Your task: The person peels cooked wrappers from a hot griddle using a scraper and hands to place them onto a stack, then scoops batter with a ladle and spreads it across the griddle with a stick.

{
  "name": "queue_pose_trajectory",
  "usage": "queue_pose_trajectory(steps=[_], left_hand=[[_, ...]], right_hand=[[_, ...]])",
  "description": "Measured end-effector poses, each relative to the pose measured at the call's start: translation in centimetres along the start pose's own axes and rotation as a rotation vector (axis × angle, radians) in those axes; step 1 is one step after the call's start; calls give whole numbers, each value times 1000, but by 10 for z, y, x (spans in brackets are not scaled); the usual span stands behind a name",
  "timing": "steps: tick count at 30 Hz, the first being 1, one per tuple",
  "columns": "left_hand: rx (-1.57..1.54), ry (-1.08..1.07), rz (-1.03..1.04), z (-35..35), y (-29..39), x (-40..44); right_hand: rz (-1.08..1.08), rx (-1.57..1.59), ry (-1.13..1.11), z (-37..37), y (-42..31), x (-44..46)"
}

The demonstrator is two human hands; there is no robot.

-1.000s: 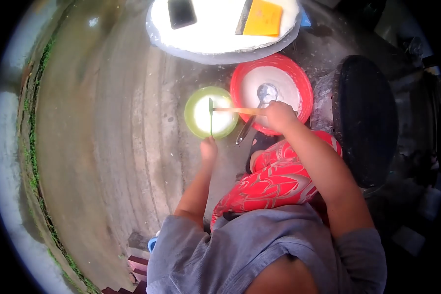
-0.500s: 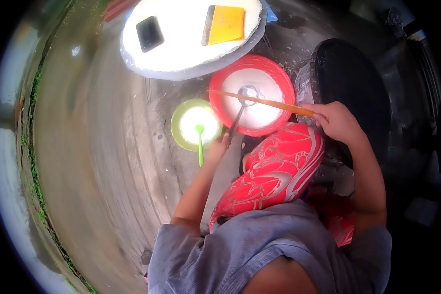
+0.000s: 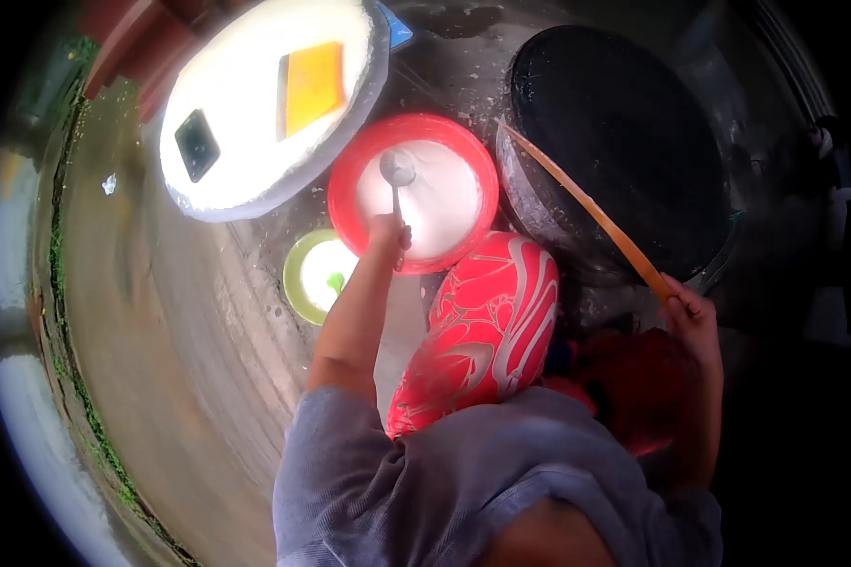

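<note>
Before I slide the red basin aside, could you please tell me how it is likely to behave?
The red basin would probably feel heavy for its size, given the broad pool of white mixture inside, though its depth is unclear. That mixture looks fluid, so a quick push might slosh it.

One head-worn, wide-angle camera looks forward and steeply down, from near, onto a round red plastic basin [image 3: 342, 200].

- The left hand [image 3: 386, 233] covers part of the ladle [image 3: 398, 168].
- The left arm [image 3: 350, 317] hides some of the green bowl [image 3: 294, 283] and green spoon [image 3: 336, 282].
- The top edge cuts off the white round tabletop [image 3: 241, 104].
- The blue thing [image 3: 398, 30] behind it is mostly hidden.
</note>
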State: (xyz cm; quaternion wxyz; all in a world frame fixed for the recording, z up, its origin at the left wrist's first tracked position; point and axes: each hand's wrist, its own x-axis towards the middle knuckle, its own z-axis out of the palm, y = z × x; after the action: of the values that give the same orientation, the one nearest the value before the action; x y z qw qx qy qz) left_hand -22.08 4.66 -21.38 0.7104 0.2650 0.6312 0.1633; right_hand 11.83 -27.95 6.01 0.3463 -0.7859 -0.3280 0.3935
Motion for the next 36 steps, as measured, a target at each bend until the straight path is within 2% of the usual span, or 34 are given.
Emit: queue_pose_trajectory(steps=[1,2,3,5,6,8,10,11,13,14,16,19,20,21,22,24,26,30,32,33,34,36], left_hand=[[120,110,137,15,3,-8],[219,85,43,19,-11,7],[966,-4,392,13,-36,16],[1570,22,709,-16,-68,-23],[1431,141,664,-30,-54,-66],[1492,110,496,-43,6,-120],[1445,325,294,-46,38,-98],[1452,321,287,-42,34,-69],[1361,297,518,-24,12,-3],[1278,267,527,8,2,-35],[1470,112,473,1,-21,-73],[1499,182,435,-52,9,-106],[1566,201,385,-57,29,-101],[1510,336,293,-55,39,-79],[1511,332,288,-53,27,-46],[1560,231,636,-41,-3,15],[1679,108,691,-20,-40,-13],[1553,212,519,-44,19,-115],[1439,419,485,-42,32,-125],[1413,443,375,-28,37,-138],[1315,416,495,-24,21,-136],[1459,304,435,-20,-20,-116]], right_hand=[[6,60,14,0,10,0],[16,70,18,0,19,-1],[-21,49,30,0,25,1],[-99,19,36,-1,37,8],[-98,30,35,-1,38,10],[-64,46,13,4,38,13],[-90,-8,-7,5,39,18],[-128,-78,-26,4,39,20],[-125,-55,-23,3,37,19],[-127,-37,-21,0,37,18],[-121,-39,-8,-4,38,16],[-109,-38,5,-2,43,16],[-101,-47,13,-2,45,15],[-93,-47,11,-2,46,13],[-98,-46,14,-2,45,12],[-103,-41,30,-2,44,9],[-162,-59,17,-4,44,12],[-125,-16,16,0,50,12],[-70,-22,22,-1,54,10],[-69,-21,22,-2,56,9],[-66,-22,26,-3,57,9],[-65,-22,34,-2,57,10]])
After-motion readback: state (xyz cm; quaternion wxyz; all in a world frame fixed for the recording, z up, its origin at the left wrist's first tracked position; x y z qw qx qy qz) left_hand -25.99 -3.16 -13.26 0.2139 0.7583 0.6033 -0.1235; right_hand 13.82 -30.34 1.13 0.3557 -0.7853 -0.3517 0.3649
